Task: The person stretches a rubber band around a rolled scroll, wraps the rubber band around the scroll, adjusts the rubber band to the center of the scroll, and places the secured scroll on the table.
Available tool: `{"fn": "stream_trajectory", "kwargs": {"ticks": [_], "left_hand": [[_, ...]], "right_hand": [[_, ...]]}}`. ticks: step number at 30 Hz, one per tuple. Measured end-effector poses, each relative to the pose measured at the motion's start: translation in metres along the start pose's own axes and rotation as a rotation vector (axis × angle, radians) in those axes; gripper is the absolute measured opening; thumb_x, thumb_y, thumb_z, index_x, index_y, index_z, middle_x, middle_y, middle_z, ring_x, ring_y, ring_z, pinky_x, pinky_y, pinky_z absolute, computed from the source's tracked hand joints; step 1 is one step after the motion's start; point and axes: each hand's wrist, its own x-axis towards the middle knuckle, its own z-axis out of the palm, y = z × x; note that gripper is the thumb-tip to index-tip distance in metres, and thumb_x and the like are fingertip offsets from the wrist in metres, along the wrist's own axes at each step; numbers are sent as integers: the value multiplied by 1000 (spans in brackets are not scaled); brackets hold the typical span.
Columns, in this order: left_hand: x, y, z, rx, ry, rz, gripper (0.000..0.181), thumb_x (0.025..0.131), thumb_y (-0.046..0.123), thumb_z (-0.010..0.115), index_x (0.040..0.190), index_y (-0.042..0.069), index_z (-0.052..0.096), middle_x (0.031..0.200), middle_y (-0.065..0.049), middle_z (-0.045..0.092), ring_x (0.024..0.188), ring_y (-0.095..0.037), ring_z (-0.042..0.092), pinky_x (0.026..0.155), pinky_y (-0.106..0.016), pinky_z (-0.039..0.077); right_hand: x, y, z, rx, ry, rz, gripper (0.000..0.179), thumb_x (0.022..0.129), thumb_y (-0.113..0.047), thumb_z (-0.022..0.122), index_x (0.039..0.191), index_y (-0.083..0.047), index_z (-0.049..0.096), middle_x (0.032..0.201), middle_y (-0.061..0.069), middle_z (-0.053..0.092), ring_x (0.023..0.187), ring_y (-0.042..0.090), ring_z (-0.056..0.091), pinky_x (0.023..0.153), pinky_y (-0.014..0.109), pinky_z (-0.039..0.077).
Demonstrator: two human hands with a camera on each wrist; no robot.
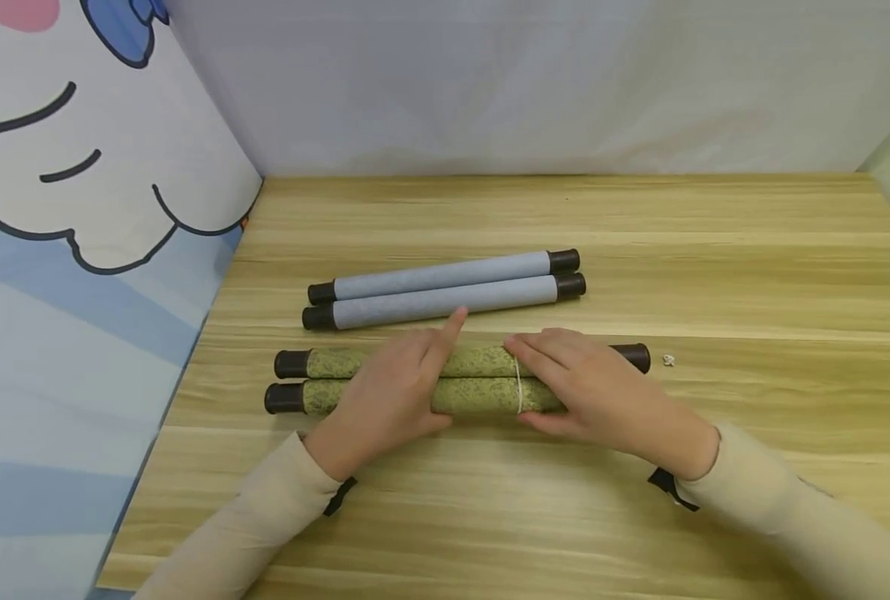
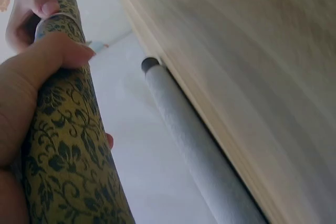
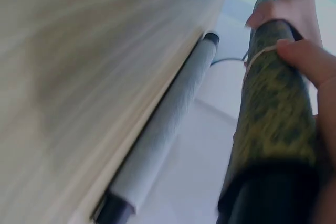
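A rolled scroll [image 1: 478, 396] covered in green-gold patterned cloth, with two side-by-side rollers and dark end knobs, lies across the table in the head view. Around it, right of the middle, runs a thin white cord [image 1: 519, 392]. My left hand [image 1: 392, 387] grips the scroll left of the cord, thumb on the near side and index finger stretched out past the far side. My right hand [image 1: 598, 387] spans its right part, fingertips and thumb right at the cord. In the right wrist view the thumb [image 3: 302, 59] lies on the cord [image 3: 260, 53].
A second scroll [image 1: 445, 302], pale grey-blue with dark knobs, lies just beyond the patterned one on the wooden table [image 1: 752, 275]. A small white scrap [image 1: 667, 360] sits off the right knob. A white curtain [image 1: 535, 92] closes the back, a cartoon-printed panel [image 1: 62, 350] the left.
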Motion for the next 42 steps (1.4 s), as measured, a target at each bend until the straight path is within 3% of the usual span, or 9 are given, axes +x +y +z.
{"fn": "stream_trajectory", "kwargs": {"ticks": [5,10,13,18,23,28,35,42], "left_hand": [[5,10,11,-12,19,49,129,62,48,91,156,-1,19,117,-12,69,109,-25,67,99,-38,54],[7,12,11,-44,-17,-2,135,61,47,92,157,-1,10,118,-12,69,108,-25,67,98,-37,54],[6,7,4,-45,-21,-37,140,56,40,96,158,1,7,117,-12,68,105,-25,67,95,-36,56],[8,4,-2,-64,27,-7,138,55,37,97,158,9,9,118,-13,64,96,-23,67,86,-35,58],[14,15,6,-146,38,33,129,64,41,93,159,21,8,121,-11,53,80,-15,57,72,-31,55],[15,20,13,-164,24,31,127,67,50,88,160,21,6,122,-10,49,79,-13,53,72,-30,54],[11,7,9,-192,-38,-40,135,60,27,95,161,24,5,128,-11,45,75,-12,54,66,-25,54],[11,-12,13,-258,-101,-71,113,66,30,92,157,18,26,131,-11,44,70,-10,52,61,-21,51]], "right_hand": [[13,-12,13,27,-53,-10,79,78,-43,80,136,5,54,125,15,67,116,28,64,103,43,52],[14,-12,10,40,-46,40,86,76,-49,81,139,2,52,128,13,65,117,28,63,103,43,52],[8,-6,1,2,-16,74,87,72,-46,84,138,0,53,125,12,66,113,29,64,99,45,54],[9,-4,-3,-31,7,65,78,72,-38,86,133,1,57,119,13,68,109,30,66,96,44,55],[21,-17,9,-2,-24,47,72,74,-44,84,128,-1,62,122,13,67,113,29,65,100,42,54],[22,-22,16,56,-77,85,75,75,-50,81,131,-4,61,131,12,64,120,29,63,105,42,51],[3,-5,1,32,-101,122,88,73,-48,83,142,-3,51,132,12,64,119,29,63,102,45,52],[-16,14,-8,19,-142,226,80,74,-42,84,138,-5,56,128,14,66,115,33,65,98,49,54]]}}
